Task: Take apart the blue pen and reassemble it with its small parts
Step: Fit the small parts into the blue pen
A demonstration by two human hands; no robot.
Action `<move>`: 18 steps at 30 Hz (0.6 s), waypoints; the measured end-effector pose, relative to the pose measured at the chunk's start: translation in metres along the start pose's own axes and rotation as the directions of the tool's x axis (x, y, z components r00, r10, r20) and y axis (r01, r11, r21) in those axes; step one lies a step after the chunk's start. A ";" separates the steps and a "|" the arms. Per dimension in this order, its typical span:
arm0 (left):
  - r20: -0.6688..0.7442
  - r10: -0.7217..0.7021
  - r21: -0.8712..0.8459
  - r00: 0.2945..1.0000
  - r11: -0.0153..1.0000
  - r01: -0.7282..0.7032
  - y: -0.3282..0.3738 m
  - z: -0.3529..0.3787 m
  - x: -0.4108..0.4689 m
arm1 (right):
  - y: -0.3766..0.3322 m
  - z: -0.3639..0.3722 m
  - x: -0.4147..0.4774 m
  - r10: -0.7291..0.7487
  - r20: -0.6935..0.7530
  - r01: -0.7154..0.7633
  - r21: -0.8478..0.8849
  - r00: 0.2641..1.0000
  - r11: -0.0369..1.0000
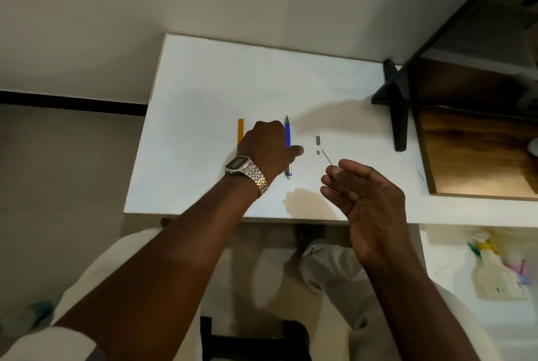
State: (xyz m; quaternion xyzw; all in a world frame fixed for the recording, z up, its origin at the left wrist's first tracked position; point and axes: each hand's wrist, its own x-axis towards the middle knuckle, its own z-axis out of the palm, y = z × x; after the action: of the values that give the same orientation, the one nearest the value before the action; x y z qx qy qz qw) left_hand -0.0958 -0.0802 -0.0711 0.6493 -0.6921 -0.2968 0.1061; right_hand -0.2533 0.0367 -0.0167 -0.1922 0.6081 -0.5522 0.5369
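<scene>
Blue pen point(288, 135): lies on the white surface point(203, 93), tip pointing far, partly under my left hand.
Left hand point(266, 146): knuckles up over the pen, thumb out right; I cannot tell if it grips.
Right hand point(364, 189): raised, fingers loosely curled, apparently pinching a thin dark rod point(327, 157).
Small parts: two grey pieces point(318, 140) right of the pen.
Orange stick point(240, 130): left of my left hand.
Watch point(239, 163): on my left wrist.

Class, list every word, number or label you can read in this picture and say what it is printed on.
None can be read.
Watch on the left wrist: display too blurred to read.
Blue pen: no legible print.
Bottle at lower right: label marks too small and blurred to read.
</scene>
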 end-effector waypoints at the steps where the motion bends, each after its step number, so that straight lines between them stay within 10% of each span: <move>1: 0.016 -0.006 0.003 1.000 1.000 0.005 0.002 0.005 0.002 | 0.000 -0.002 0.000 -0.004 -0.007 0.004 -0.005 1.000 1.000; 10: 0.102 -0.111 -0.163 0.989 0.978 0.127 0.011 0.013 0.010 | -0.001 -0.006 0.002 0.014 -0.043 -0.015 -0.020 0.999 1.000; 14: 0.364 -0.189 -0.738 0.912 0.539 0.406 0.024 -0.002 0.009 | -0.001 0.000 0.005 -0.040 -0.077 0.033 -0.083 0.996 0.996; 18: 0.478 -0.085 -0.842 0.874 0.238 0.484 0.024 -0.012 0.006 | 0.002 0.008 0.008 -0.132 -0.126 0.109 -0.173 0.983 0.979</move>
State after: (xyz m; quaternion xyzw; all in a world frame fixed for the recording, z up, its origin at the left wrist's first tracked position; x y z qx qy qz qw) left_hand -0.1103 -0.0902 -0.0493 0.5141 -0.2548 -0.7653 0.2917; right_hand -0.2488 0.0275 -0.0207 -0.2346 0.6744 -0.5432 0.4417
